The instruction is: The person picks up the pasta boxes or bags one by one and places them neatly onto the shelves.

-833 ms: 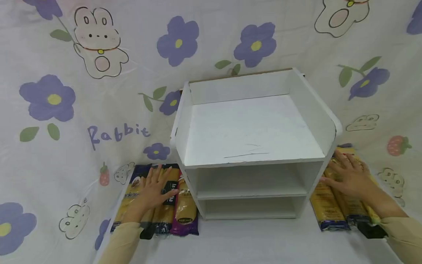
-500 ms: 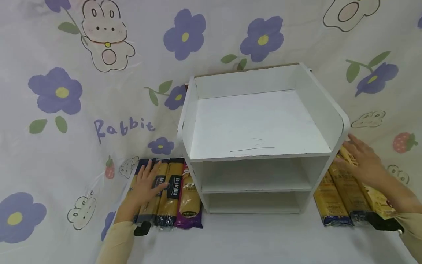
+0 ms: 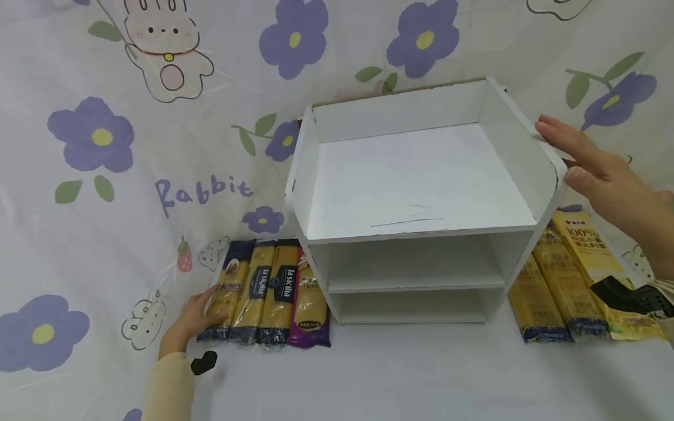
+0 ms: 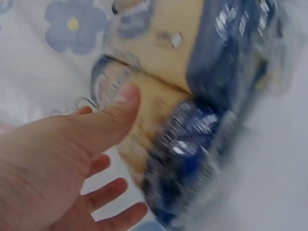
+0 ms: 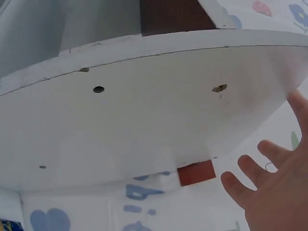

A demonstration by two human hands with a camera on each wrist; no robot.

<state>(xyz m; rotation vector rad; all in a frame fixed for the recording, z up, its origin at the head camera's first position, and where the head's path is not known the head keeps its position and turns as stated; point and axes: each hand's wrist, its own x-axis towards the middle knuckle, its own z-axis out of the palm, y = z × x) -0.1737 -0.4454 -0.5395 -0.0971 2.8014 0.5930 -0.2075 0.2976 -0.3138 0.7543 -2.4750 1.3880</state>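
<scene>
My left hand point(image 3: 192, 318) is at the outer edge of the leftmost pasta pack point(image 3: 229, 295), a long yellow-and-navy packet. In the left wrist view the thumb of the hand point(image 4: 62, 149) lies over that pack while the fingers extend loosely along its outer side; contact is unclear through blur. My right hand point(image 3: 613, 181) is up at the right side panel of a white shelf unit point(image 3: 421, 181), fingers extended. From the right wrist view, a fingertip of the hand point(image 5: 274, 185) seems to touch the panel point(image 5: 154, 115); the other fingers are spread apart from it.
Beside the left pack lie two la sicilia pasta packs point(image 3: 279, 292) and a purple-ended pack point(image 3: 310, 310). Right of the shelf lie three more packs, one with a bright yellow label point(image 3: 587, 245). A patterned cloth point(image 3: 210, 134) hangs behind; the white table point(image 3: 395, 374) extends in front.
My right hand has lifted off the right-hand packs to the shelf's upper side panel. My left hand has slid from atop the left packs to their outer left edge. The head view has shifted.
</scene>
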